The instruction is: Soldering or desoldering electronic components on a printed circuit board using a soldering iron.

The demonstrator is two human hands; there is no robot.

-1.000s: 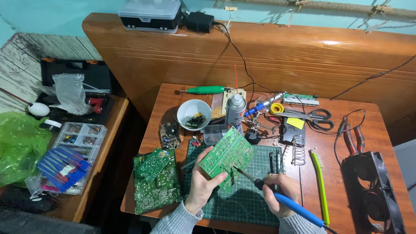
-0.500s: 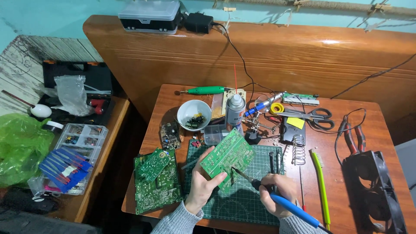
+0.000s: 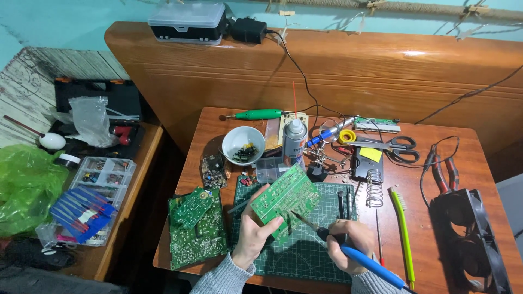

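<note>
My left hand [image 3: 253, 235] grips a green circuit board [image 3: 284, 198] by its lower left edge and holds it tilted over the green cutting mat [image 3: 297, 256]. My right hand [image 3: 348, 246] holds a blue-handled soldering iron [image 3: 357, 255] like a pen. Its metal tip touches the lower edge of the board. Both sleeves are grey knit.
Two more green circuit boards [image 3: 196, 228] lie at the left of the mat. Behind are a white bowl [image 3: 243, 145] of parts, a spray can [image 3: 294, 141], scissors [image 3: 389, 145], a coiled iron stand [image 3: 373, 188], a green brush [image 3: 402, 228] and a black fan [image 3: 469, 239] at right.
The iron tip has moved in from the right and now touches the board's lower edge. The board has stayed nearly where it was in my left hand.
</note>
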